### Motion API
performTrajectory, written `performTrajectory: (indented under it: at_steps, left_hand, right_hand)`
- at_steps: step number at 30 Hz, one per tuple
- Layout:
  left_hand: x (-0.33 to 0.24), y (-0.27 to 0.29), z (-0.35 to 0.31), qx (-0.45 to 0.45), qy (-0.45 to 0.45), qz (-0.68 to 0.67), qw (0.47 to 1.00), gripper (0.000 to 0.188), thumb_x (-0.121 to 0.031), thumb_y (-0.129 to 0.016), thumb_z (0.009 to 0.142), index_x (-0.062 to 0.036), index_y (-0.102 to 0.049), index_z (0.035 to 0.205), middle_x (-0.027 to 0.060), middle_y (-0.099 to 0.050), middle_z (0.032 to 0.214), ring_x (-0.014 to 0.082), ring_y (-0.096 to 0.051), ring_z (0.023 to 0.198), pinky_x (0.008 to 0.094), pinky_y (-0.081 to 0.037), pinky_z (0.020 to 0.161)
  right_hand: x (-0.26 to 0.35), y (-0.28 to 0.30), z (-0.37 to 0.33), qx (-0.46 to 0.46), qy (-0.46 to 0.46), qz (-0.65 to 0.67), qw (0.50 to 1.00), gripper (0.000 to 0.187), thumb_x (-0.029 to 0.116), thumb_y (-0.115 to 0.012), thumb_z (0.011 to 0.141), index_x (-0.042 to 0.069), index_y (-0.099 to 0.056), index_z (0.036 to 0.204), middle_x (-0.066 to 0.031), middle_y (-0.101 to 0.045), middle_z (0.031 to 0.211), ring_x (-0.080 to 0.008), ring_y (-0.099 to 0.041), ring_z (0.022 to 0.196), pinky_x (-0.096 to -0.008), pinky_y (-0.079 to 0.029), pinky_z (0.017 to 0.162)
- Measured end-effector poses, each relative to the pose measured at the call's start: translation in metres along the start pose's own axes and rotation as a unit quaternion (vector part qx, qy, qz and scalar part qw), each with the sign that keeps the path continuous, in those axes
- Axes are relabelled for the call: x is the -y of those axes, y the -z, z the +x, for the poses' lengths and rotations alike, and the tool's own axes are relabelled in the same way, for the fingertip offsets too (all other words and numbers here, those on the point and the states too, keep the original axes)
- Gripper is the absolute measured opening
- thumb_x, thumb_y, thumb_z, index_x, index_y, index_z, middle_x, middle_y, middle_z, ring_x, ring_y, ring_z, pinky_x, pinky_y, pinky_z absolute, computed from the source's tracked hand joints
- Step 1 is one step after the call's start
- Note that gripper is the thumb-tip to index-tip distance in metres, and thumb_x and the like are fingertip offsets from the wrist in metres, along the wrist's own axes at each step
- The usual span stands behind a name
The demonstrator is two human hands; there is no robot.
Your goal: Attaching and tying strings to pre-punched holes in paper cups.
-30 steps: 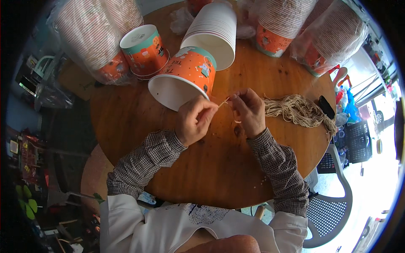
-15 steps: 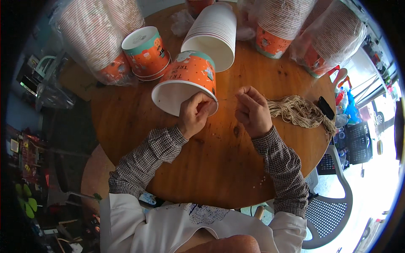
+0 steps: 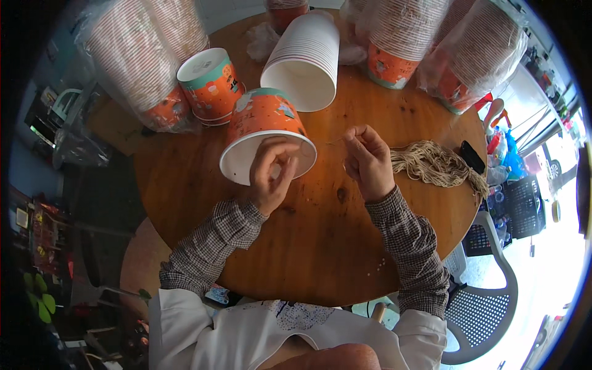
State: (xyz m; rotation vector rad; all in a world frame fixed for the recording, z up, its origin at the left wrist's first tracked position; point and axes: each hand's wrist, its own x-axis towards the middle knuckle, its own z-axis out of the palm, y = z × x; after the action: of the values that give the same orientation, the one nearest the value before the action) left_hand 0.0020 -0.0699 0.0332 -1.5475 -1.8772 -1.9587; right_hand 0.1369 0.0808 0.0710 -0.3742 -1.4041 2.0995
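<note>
A large orange paper bucket (image 3: 262,120) with a teal band lies on its side on the round wooden table, its white mouth facing me. My left hand (image 3: 271,176) is in front of that mouth, at its right part, with thumb and fingers curled but apart. To the right of the bucket, my right hand (image 3: 370,161) pinches the end of a thin tan string (image 3: 333,142), which points left toward the rim. A bundle of tan string (image 3: 435,163) lies just right of my right hand.
Behind the bucket lies a stack of nested white-mouthed buckets (image 3: 302,74). Orange buckets (image 3: 211,86) stand at its left. Plastic-wrapped stacks (image 3: 132,61) rise at the back left, others (image 3: 472,68) at the back right. A black phone-like object (image 3: 473,156) sits by the string bundle.
My left hand has let go of the bucket's rim, drawn back left and toward me, and its fingers have parted. The bucket has shifted slightly toward me. My right hand stays nearly in place.
</note>
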Motion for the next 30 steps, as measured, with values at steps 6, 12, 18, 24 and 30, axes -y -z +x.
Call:
performTrajectory:
  at_steps: [6, 12, 18, 24, 30]
  left_hand:
    - [-0.044, -0.004, 0.020, 0.053, -0.223, 0.232, 0.945, 0.032, -0.006, -0.070, 0.076, -0.0047, -0.060, 0.107, 0.0091, -0.062, 0.105, 0.0268, -0.059, 0.096, 0.0393, -0.042, 0.086]
    - [-0.040, -0.008, 0.035, 0.079, -0.212, 0.269, 0.936, 0.019, -0.011, -0.070, 0.078, -0.0092, -0.063, 0.095, 0.0017, -0.064, 0.093, 0.0201, -0.060, 0.094, 0.0361, -0.039, 0.085]
    - [-0.026, 0.009, 0.045, 0.083, -0.261, 0.376, 0.885, 0.012, -0.012, -0.068, 0.078, -0.0104, -0.067, 0.090, -0.0016, -0.065, 0.090, 0.0176, -0.060, 0.093, 0.0370, -0.038, 0.085]
    - [-0.034, 0.023, 0.056, 0.156, -0.334, 0.340, 0.865, 0.021, -0.015, -0.070, 0.075, -0.0114, -0.067, 0.095, -0.0022, -0.064, 0.097, 0.0161, -0.060, 0.098, 0.0375, -0.040, 0.088]
    - [-0.040, 0.025, 0.069, 0.222, -0.385, 0.384, 0.809, 0.023, -0.018, -0.063, 0.076, -0.0115, -0.064, 0.099, -0.0012, -0.062, 0.098, 0.0164, -0.059, 0.099, 0.0375, -0.042, 0.089]
  right_hand:
    - [0.004, -0.012, -0.009, 0.045, 0.054, -0.093, 0.993, 0.007, 0.010, -0.057, 0.094, 0.005, -0.056, 0.090, 0.0066, -0.049, 0.064, -0.0007, -0.041, 0.052, -0.0182, -0.032, 0.043]
    - [0.012, -0.021, -0.020, 0.061, 0.075, -0.099, 0.990, 0.005, 0.006, -0.058, 0.093, 0.004, -0.054, 0.095, 0.0060, -0.049, 0.065, -0.0013, -0.040, 0.051, -0.0181, -0.031, 0.043]
    - [0.041, -0.006, -0.019, 0.043, 0.125, 0.042, 0.990, 0.011, 0.005, -0.056, 0.093, 0.007, -0.051, 0.103, 0.0047, -0.046, 0.061, -0.0023, -0.034, 0.044, -0.0205, -0.025, 0.039]
    - [0.058, 0.004, -0.019, 0.021, 0.137, 0.127, 0.982, 0.009, 0.008, -0.054, 0.095, 0.008, -0.052, 0.104, 0.0067, -0.036, 0.057, -0.0036, -0.027, 0.042, -0.0214, -0.024, 0.038]
    - [0.072, 0.003, -0.011, 0.036, 0.146, 0.108, 0.983, 0.008, 0.010, -0.053, 0.095, 0.008, -0.053, 0.103, 0.0057, -0.037, 0.057, -0.0045, -0.030, 0.043, -0.0219, -0.026, 0.037]
